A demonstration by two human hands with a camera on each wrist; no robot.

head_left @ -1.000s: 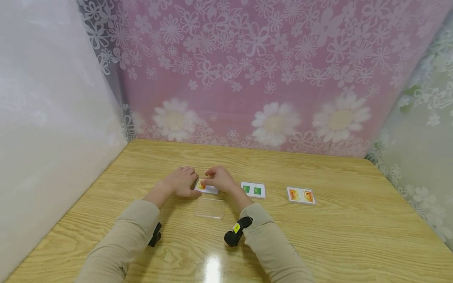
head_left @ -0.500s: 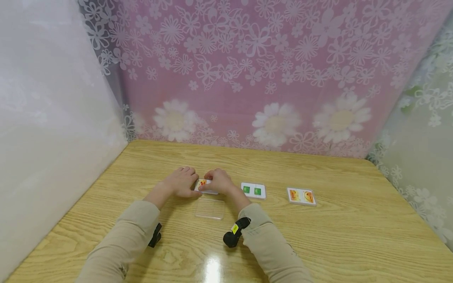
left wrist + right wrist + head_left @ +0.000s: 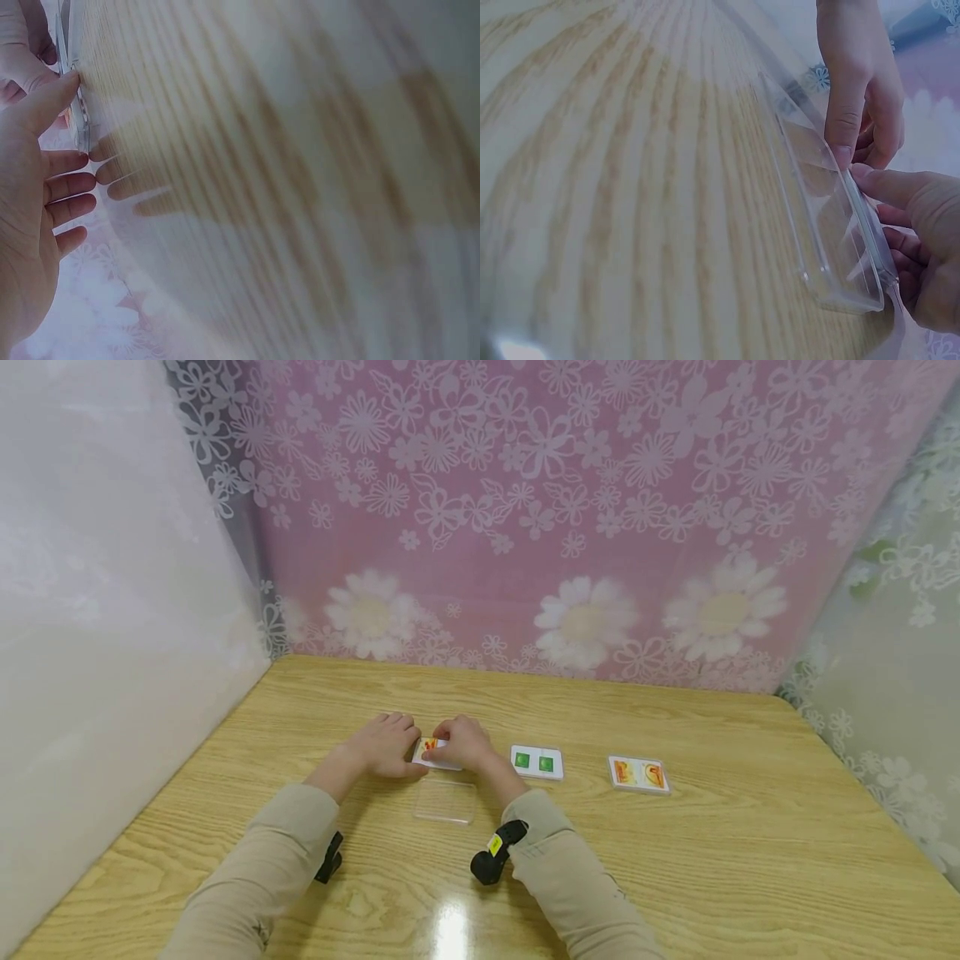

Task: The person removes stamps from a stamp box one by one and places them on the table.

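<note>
A shallow clear case [image 3: 448, 767] with a white card with an orange picture [image 3: 430, 744] lies flat at mid-table. My left hand [image 3: 385, 747] holds the case's left end between thumb and forefinger; in the left wrist view the other fingers [image 3: 71, 208] spread loosely on the table. My right hand [image 3: 467, 745] is over the card with curled fingers, its thumb on the picture; its palm hides the right half. In the right wrist view, both thumbs meet near the case's edge. Nearer me lies a clear plastic lid [image 3: 444, 802], touched by neither hand.
Right of the hands is a cased card with two green squares [image 3: 536, 762]. Farther right lies another cased card with orange pictures [image 3: 638, 774]. A flowered pink curtain [image 3: 510, 527] hangs behind the table, and a white sheet [image 3: 127, 610] stands at its left.
My right fingers, raised a second ago, have come down and closed in over the card, and the right forearm has shifted slightly left. The left hand has stayed put.
</note>
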